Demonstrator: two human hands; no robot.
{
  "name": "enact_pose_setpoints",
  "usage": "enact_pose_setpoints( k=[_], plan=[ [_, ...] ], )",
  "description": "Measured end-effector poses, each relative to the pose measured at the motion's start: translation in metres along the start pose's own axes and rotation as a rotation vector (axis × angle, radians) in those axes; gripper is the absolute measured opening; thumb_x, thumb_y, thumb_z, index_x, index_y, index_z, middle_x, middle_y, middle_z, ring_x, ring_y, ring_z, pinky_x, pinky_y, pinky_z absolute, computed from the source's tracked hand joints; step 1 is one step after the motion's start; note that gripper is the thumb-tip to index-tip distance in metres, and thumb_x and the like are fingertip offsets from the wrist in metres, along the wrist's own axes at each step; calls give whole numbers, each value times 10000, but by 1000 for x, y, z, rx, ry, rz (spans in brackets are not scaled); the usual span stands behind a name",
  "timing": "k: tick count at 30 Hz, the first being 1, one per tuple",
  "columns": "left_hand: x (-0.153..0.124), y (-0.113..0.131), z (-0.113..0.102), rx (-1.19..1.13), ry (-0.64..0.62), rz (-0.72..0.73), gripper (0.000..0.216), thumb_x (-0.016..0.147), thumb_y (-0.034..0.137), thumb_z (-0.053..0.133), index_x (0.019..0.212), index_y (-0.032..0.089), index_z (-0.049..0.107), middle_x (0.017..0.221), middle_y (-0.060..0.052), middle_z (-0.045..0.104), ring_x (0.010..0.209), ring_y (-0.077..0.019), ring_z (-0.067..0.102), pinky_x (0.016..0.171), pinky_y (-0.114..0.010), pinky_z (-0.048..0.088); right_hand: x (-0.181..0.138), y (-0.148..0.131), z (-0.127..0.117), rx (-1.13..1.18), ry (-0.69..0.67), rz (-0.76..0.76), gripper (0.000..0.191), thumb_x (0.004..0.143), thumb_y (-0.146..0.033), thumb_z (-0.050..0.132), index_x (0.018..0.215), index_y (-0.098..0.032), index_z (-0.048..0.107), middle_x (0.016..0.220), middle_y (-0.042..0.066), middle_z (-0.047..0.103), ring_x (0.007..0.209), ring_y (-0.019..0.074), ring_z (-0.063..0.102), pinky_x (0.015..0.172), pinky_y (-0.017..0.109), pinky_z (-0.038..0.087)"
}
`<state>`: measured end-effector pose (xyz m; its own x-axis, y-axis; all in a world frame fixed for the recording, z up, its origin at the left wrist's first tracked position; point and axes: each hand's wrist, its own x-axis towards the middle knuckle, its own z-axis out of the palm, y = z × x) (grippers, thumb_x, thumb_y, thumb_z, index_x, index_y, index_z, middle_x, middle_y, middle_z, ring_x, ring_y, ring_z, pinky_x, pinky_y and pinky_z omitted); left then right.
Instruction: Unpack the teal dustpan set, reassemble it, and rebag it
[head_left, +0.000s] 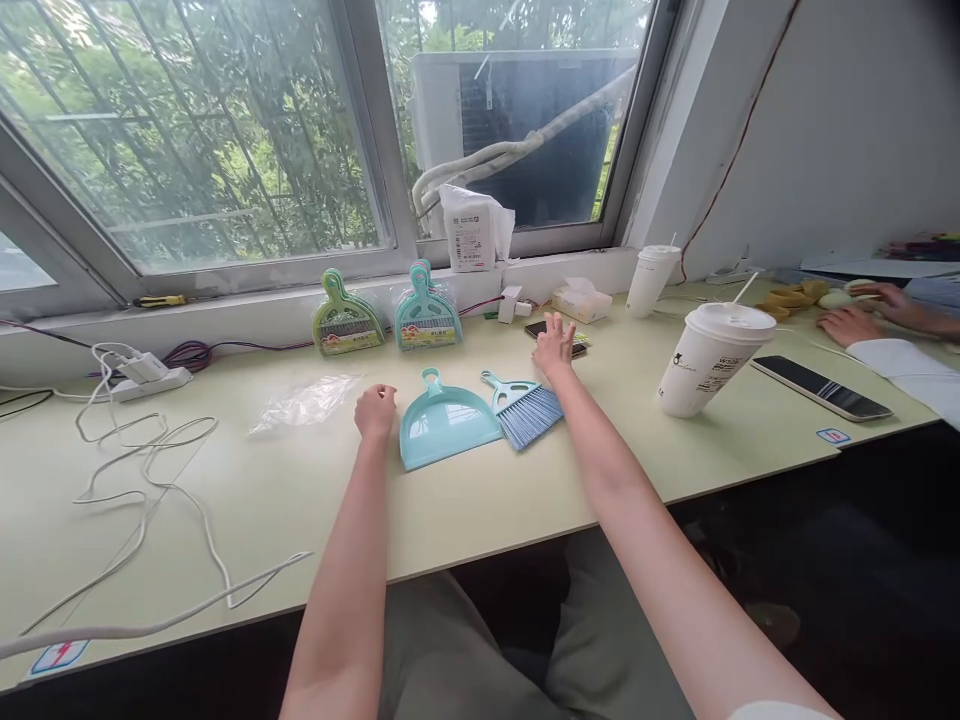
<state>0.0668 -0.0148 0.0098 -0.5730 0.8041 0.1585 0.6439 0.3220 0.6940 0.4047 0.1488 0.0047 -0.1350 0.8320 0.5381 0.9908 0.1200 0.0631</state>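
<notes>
My left hand [375,411] rests on the table with its fingers curled in, just left of a light-blue dustpan [448,425]; nothing shows in it. The dustpan lies flat, its handle pointing to the window. Beside its right edge lies a small hand brush [531,418] with blue bristles. Past the brush, my right hand [555,347] has its fingers apart, over or beside a dark phone [537,329] that it partly covers. A crumpled clear plastic bag [306,404] lies left of my left hand.
Packaged green [347,325] and blue [427,320] dustpan sets lean by the sill. White cups [709,360], a tissue pack [581,299] and a phone [821,387] stand or lie rightward. Cables [150,480] sprawl left. Another person's hands [851,325] are at far right.
</notes>
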Motion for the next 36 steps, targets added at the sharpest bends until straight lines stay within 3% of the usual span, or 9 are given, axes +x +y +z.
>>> enact_pose_setpoints(
  k=[7, 13, 19, 22, 25, 29, 32, 34, 36],
  plan=[
    [-6, 4, 2, 52, -46, 87, 305, 857, 308, 405, 922, 222, 691, 807, -59, 699, 857, -231, 614, 704, -304, 407, -1, -12, 6, 10, 16, -60, 312, 827, -154, 447, 987, -135, 715, 1458, 134, 385, 1423, 318, 90, 1107, 649, -23],
    [-7, 5, 0, 29, -54, 109, 309, 863, 317, 395, 934, 232, 684, 748, -28, 691, 829, -209, 618, 652, -284, 383, -22, -3, -27, 15, 178, -184, 320, 825, -89, 405, 893, -106, 717, 1454, 140, 385, 1404, 296, 178, 1154, 599, -19],
    [-6, 6, 3, 18, -68, 126, 305, 861, 316, 396, 927, 235, 682, 750, -19, 696, 774, -193, 627, 633, -280, 394, -112, 47, -83, -59, 227, -499, 262, 868, -132, 444, 868, -175, 703, 1445, 74, 430, 1358, 263, 291, 1148, 572, 57],
    [-6, 7, 6, 39, -57, 139, 298, 857, 312, 405, 925, 234, 684, 755, -27, 701, 789, -201, 631, 667, -289, 412, -160, 73, -103, -91, 199, -463, 230, 879, -184, 474, 867, -189, 704, 1405, 82, 481, 1318, 278, 349, 1110, 572, 127],
    [-8, 9, 7, 68, -43, 154, 301, 860, 303, 402, 922, 232, 688, 771, -37, 707, 833, -214, 632, 696, -296, 426, -184, 81, -125, -30, 205, -354, 222, 878, -283, 517, 950, -185, 702, 1335, 112, 543, 1239, 301, 436, 1045, 548, 236],
    [-7, 9, 2, 93, -33, 126, 294, 864, 305, 419, 940, 232, 694, 809, -44, 719, 844, -216, 639, 725, -299, 442, -193, 48, -186, 283, 324, -340, 285, 896, -228, 470, 1112, -206, 654, 1150, 83, 657, 1048, 231, 575, 926, 424, 392],
    [-5, 9, 1, 124, -23, 115, 285, 863, 323, 448, 954, 226, 701, 852, -55, 725, 852, -215, 645, 754, -301, 450, -209, 1, -256, 719, 410, -597, 326, 909, -171, 410, 1145, -243, 623, 1023, 31, 696, 959, 169, 622, 849, 343, 479],
    [-6, 8, 2, 147, -16, 124, 286, 867, 320, 449, 958, 224, 703, 860, -58, 726, 865, -214, 646, 773, -302, 453, -228, -31, -301, 971, 324, -795, 326, 942, -222, 366, 1139, -279, 619, 982, -1, 703, 958, 149, 634, 838, 316, 514],
    [-7, 8, 4, 172, -4, 143, 291, 872, 319, 441, 955, 225, 704, 871, -61, 724, 876, -217, 646, 784, -306, 455, -250, -56, -334, 1121, 122, -820, 324, 971, -300, 338, 1137, -316, 616, 969, -25, 703, 972, 135, 639, 835, 286, 536]
  ],
)
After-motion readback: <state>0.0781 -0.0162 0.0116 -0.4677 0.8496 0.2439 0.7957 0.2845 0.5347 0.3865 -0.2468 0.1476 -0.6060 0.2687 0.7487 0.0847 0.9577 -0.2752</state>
